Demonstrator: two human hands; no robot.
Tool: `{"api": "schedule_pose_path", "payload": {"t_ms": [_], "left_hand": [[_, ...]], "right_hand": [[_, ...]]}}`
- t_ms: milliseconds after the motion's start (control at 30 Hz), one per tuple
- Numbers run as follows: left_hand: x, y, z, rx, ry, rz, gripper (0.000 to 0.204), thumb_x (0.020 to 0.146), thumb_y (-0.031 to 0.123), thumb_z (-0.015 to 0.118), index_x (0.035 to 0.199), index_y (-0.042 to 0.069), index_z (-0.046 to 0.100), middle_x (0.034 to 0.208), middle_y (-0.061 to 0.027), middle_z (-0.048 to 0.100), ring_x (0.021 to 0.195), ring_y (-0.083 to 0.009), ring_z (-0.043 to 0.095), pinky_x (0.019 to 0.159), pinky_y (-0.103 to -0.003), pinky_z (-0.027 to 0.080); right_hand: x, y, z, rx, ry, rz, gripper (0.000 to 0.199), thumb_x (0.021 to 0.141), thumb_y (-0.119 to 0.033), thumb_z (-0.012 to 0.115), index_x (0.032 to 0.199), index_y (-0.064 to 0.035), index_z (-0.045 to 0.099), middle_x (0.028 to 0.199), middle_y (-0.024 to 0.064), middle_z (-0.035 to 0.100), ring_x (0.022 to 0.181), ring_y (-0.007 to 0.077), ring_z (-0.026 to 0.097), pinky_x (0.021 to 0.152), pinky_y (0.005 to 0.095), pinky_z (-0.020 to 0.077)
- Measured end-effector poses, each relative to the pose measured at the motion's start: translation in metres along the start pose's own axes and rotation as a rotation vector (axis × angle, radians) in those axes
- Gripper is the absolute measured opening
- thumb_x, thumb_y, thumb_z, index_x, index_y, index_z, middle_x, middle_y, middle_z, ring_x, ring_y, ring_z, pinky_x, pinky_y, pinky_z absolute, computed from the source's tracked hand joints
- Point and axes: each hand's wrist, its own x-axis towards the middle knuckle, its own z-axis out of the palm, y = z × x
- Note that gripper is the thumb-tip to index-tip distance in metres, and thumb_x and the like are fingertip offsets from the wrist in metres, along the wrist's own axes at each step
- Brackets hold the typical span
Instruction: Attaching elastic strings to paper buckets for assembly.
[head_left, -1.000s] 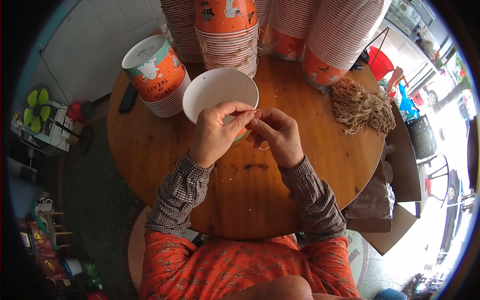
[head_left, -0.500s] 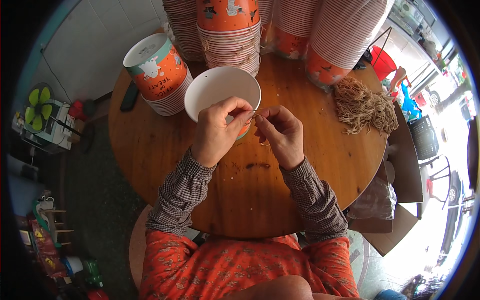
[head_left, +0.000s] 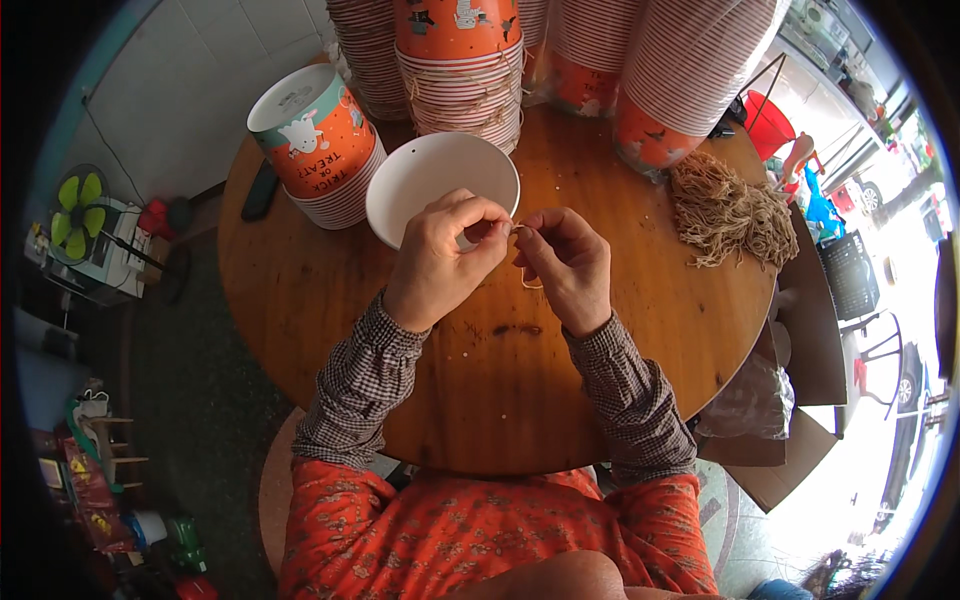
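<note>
A thin tan piece of twine [head_left: 531, 280] is pinched between the fingertips of both hands, over the middle of the table. My left hand [head_left: 445, 262] is closed on it, in front of a white-lined paper bucket [head_left: 412, 185] that stands with its mouth up. My right hand [head_left: 572, 262] also pinches the twine, and a small loop hangs below its fingers. The left hand covers the near side of the bucket. Whether the twine runs through the bucket's rim I cannot tell; a small hole shows at its far edge.
On the round wooden table [head_left: 480, 400] stand tall stacks of orange paper buckets [head_left: 460, 90] and a shorter upside-down stack [head_left: 320, 150] at left. A dark phone-like object [head_left: 260, 192] lies beside it. A bundle of tan twine [head_left: 735, 212] lies at right, with cardboard boxes [head_left: 815, 330] beyond the edge.
Both hands stay close together, with their fingertips slightly shifted. The twine loop under my right hand shows more clearly. The bucket has moved a touch to the left.
</note>
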Motion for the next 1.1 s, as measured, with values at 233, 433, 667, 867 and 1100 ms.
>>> {"api": "schedule_pose_path", "payload": {"t_ms": [233,433,667,867,1100], "left_hand": [[0.000,-0.005,-0.008,-0.396,-0.185,-0.233,0.013,0.092,0.009,0.056,0.089,-0.002,0.061,0.081,0.0003,0.060,0.076,-0.0062,0.056,0.071,-0.022,0.047],[0.001,-0.003,-0.016,-0.620,-0.295,-0.498,0.018,0.096,0.014,0.054,0.090,0.000,0.063,0.083,0.0017,0.061,0.077,-0.0030,0.055,0.072,-0.019,0.047],[0.000,0.000,-0.014,-0.594,-0.225,-0.480,0.018,0.095,0.014,0.058,0.096,-0.003,0.065,0.085,0.0001,0.064,0.077,-0.0047,0.057,0.069,-0.020,0.048],[0.001,0.003,-0.012,-0.519,-0.229,-0.475,0.018,0.093,0.012,0.060,0.097,-0.005,0.064,0.085,-0.0014,0.065,0.079,-0.0051,0.058,0.070,-0.020,0.049],[0.000,0.001,-0.015,-0.519,-0.265,-0.443,0.016,0.091,0.009,0.060,0.098,-0.004,0.065,0.087,-0.0030,0.066,0.080,-0.0064,0.060,0.072,-0.020,0.050]], "right_hand": [[-0.002,0.001,0.002,-0.076,-0.017,-0.037,0.011,0.090,-0.006,0.063,0.096,0.0022,0.060,0.080,-0.0009,0.061,0.068,0.0020,0.053,0.060,0.0179,0.0456],[-0.005,-0.001,0.006,-0.111,-0.036,-0.075,0.011,0.089,-0.006,0.065,0.096,0.0009,0.060,0.082,-0.0004,0.062,0.072,0.0037,0.056,0.065,0.0195,0.0474],[-0.005,-0.002,0.003,-0.009,-0.006,-0.178,0.011,0.088,-0.004,0.065,0.097,0.0012,0.062,0.090,0.0028,0.065,0.081,0.0072,0.061,0.070,0.0211,0.0496],[-0.004,-0.001,-0.001,-0.077,-0.009,-0.198,0.009,0.089,-0.003,0.064,0.097,0.0011,0.062,0.086,0.0025,0.066,0.077,0.0072,0.061,0.069,0.0213,0.0502],[0.000,0.000,-0.002,0.062,-0.007,-0.160,0.007,0.092,-0.005,0.061,0.095,0.0009,0.061,0.083,0.0017,0.065,0.071,0.0046,0.059,0.060,0.0191,0.0489]]}}
